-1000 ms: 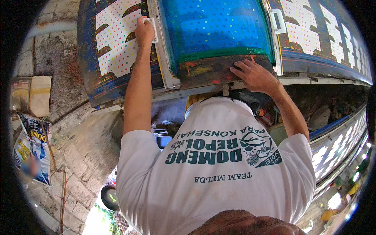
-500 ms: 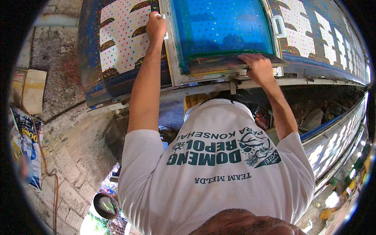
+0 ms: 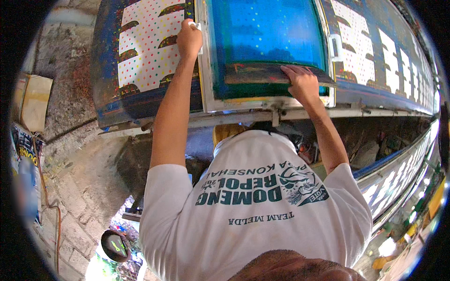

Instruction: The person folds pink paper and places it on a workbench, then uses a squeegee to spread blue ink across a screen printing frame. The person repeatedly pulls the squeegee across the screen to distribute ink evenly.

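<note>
A screen-printing frame [image 3: 205, 89] with blue mesh [image 3: 267, 33] lies on a long table [image 3: 234, 117], which is covered with white cloth [image 3: 145, 51] printed with coloured dots and dark shapes. My left hand [image 3: 189, 40] grips the frame's left rail, with a bit of white showing under the fingers. My right hand [image 3: 302, 83] holds a dark, ink-smeared squeegee [image 3: 260, 75] that lies across the near end of the mesh. My white printed shirt fills the lower middle of the view.
More printed cloth runs along the table to the right [image 3: 370, 51]. A second long table [image 3: 403, 164] stands at lower right. A cardboard box [image 3: 33, 100] and a printed bag [image 3: 26, 150] lie on the rough stone floor at left. A round dark container [image 3: 115, 246] sits below.
Both hands keep their hold on the frame and the squeegee. The squeegee stays at the near end of the mesh but has changed tilt, and the view has shifted slightly.
</note>
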`<act>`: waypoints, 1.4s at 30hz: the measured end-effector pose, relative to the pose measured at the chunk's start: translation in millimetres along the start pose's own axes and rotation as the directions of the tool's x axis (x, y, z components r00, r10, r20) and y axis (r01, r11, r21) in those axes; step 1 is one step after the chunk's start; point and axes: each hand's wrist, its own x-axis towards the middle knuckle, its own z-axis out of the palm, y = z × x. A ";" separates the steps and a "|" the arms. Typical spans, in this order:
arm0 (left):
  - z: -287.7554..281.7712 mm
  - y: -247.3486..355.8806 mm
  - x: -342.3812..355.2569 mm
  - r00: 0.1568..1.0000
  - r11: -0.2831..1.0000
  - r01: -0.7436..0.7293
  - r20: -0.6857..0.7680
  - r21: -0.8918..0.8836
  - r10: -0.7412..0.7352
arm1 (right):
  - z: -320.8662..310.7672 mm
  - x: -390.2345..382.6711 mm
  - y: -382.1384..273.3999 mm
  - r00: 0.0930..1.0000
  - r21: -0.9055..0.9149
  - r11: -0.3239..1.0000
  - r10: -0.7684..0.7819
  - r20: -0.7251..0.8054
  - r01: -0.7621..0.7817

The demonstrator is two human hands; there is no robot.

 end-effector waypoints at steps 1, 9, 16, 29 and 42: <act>1.0 0.6 1.3 1.000 1.000 0.024 -0.005 0.011 -0.024 | 2.4 15.4 5.9 1.000 0.011 1.000 0.009 -0.004 -0.009; 3.4 4.2 -0.1 0.997 0.995 -0.029 -0.072 0.093 0.035 | 22.2 221.4 96.4 0.999 -0.146 0.989 -0.018 -0.027 0.014; 5.2 5.9 -2.0 0.994 0.986 0.048 -0.108 0.160 -0.031 | 10.5 372.7 146.1 0.997 -0.139 0.990 -0.028 -0.070 0.019; 6.2 -8.0 3.7 0.983 0.990 -0.069 -0.163 0.122 0.089 | 15.1 458.3 193.9 0.975 -0.156 0.968 -0.211 -0.076 0.198; 6.7 -15.1 13.3 0.993 0.989 -0.093 -0.061 0.112 0.101 | -6.0 239.7 105.1 0.980 -0.038 0.984 -0.171 0.104 0.175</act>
